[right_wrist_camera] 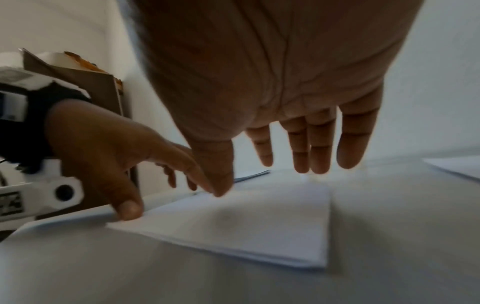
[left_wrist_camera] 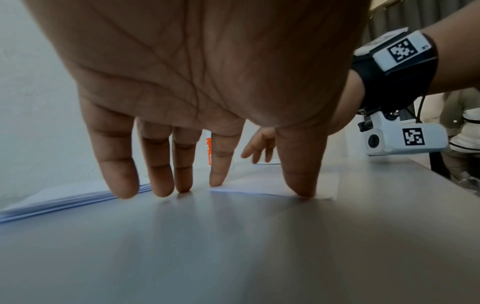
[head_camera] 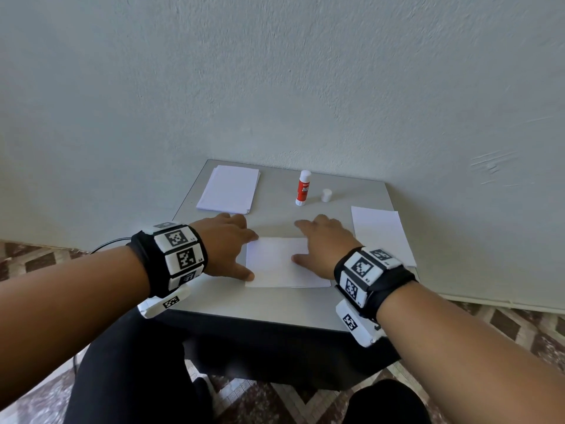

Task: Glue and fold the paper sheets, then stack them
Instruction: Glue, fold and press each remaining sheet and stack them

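A folded white sheet (head_camera: pixel 279 263) (right_wrist_camera: pixel 249 224) lies in the middle of the small grey table (head_camera: pixel 244 301). My left hand (head_camera: pixel 227 243) (left_wrist_camera: pixel 207 144) is spread flat at the sheet's left edge, thumb and index tip touching the paper (left_wrist_camera: pixel 275 185). Over the sheet's right part my right hand (head_camera: pixel 324 240) (right_wrist_camera: pixel 298 133) hovers with straight fingers, its thumb down on the paper. A stack of unfolded sheets (head_camera: pixel 229 188) (left_wrist_camera: pixel 59 197) lies at the back left. The red and white glue stick (head_camera: pixel 303 188) stands uncapped, its white cap (head_camera: pixel 326 195) beside it.
Another folded white sheet (head_camera: pixel 380 234) (right_wrist_camera: pixel 457 166) lies at the table's right edge. The wall rises directly behind the table. A patterned floor and my dark-clothed legs (head_camera: pixel 131 377) show below the front edge.
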